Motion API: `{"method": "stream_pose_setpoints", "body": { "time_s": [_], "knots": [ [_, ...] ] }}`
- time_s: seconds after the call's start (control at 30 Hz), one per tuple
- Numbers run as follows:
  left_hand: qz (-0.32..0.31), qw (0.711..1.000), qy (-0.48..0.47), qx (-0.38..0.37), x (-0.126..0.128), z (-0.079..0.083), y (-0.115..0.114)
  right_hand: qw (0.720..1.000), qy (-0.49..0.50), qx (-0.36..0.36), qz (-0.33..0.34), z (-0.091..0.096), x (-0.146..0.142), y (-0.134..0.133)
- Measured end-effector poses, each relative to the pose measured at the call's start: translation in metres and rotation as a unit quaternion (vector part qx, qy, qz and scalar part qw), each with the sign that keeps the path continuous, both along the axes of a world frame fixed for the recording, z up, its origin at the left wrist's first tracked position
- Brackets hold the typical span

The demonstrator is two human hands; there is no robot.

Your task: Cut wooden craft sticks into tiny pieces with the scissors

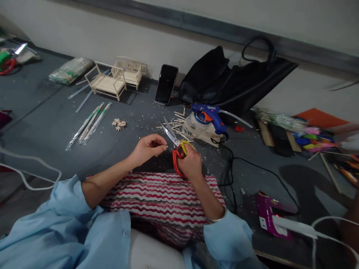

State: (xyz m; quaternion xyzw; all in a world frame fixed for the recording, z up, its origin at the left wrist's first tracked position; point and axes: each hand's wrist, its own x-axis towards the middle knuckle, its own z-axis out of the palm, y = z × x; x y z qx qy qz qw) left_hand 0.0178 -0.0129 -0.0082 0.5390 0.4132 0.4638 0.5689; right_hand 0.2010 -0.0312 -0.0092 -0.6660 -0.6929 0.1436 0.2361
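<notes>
My right hand [191,161] is wrapped round the handles of a pair of scissors [171,135], one handle red and the other yellow. The scissor blades stand apart and point up and to the left. Just left of the scissors, my left hand [150,148] is closed in a pinch. A tiny pale piece [166,147] shows at its fingertips; its kind is too small to tell. Thin wooden sticks [178,125] and pale crumbs lie scattered beyond the blades. Small wooden snowflake shapes [119,124] lie in a cluster to the left.
A blue glue gun [210,116] rests on a clear jar [193,129], its black cable trailing right. Miniature wooden furniture [108,83], a phone [166,84] and a black bag [224,82] stand at the back. Wrapped sticks [89,125] lie left; a purple power strip [270,216] lies right.
</notes>
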Motion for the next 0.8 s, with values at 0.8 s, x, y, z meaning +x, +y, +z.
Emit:
{"method": "stream_pose_setpoints", "body": {
  "time_s": [0.8],
  "knots": [
    [0.023,0.963,-0.246,-0.111,-0.01,0.005,0.003,0.99,0.117,0.018,0.078,-0.008,0.005,-0.005]
  ]
}}
